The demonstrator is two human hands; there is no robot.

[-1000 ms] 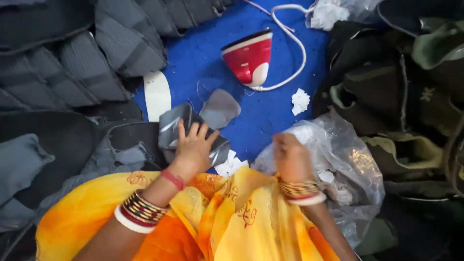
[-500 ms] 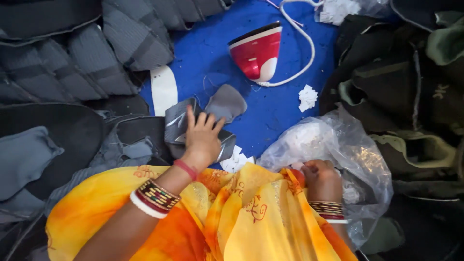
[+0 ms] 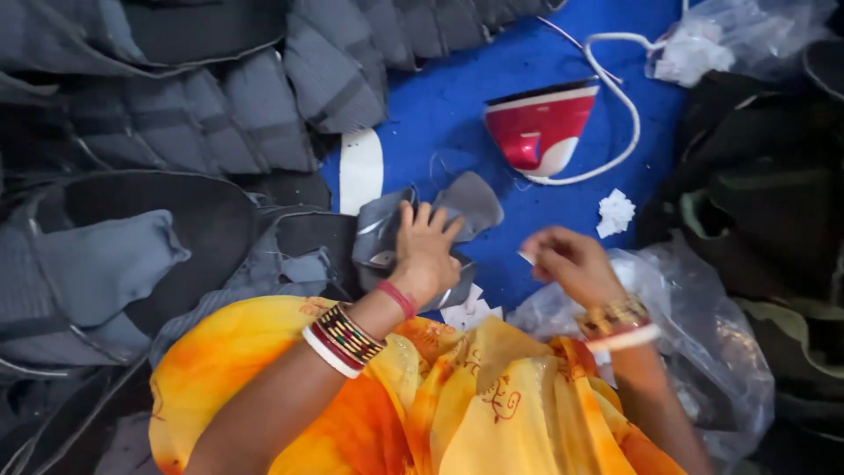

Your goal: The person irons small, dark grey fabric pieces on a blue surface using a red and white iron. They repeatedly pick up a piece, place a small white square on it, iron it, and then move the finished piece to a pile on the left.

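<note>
Blue felt work surface (image 3: pixel 457 97), crowded: stacks of grey quilted fabric panels (image 3: pixel 220 114) on the left, dark garments (image 3: pixel 756 185) on the right. Left hand (image 3: pixel 424 255) is pressed flat, fingers spread, on a small pile of grey fabric cut pieces (image 3: pixel 470 200) at the near middle of the blue surface. Right hand (image 3: pixel 567 262) hovers just right of that pile, fingers pinched narrow on something small and pale, blurred, can't tell what. Judgement: the pieces look thin, light and floppy, some with a slight sheen so probably slick; they'd slide off each other, so pin the stack flat and lift one by an edge or corner. Clear plastic bag (image 3: pixel 703 352) sits under the right forearm, contents not legible. Second clear bag (image 3: pixel 730 40) far right holds white scraps. Red-and-white clothes iron (image 3: pixel 541 127) stands beyond the pile, white cord (image 3: pixel 620 97) looped around it. Loose white paper scrap (image 3: pixel 614 213) lies near the right hand.
</note>
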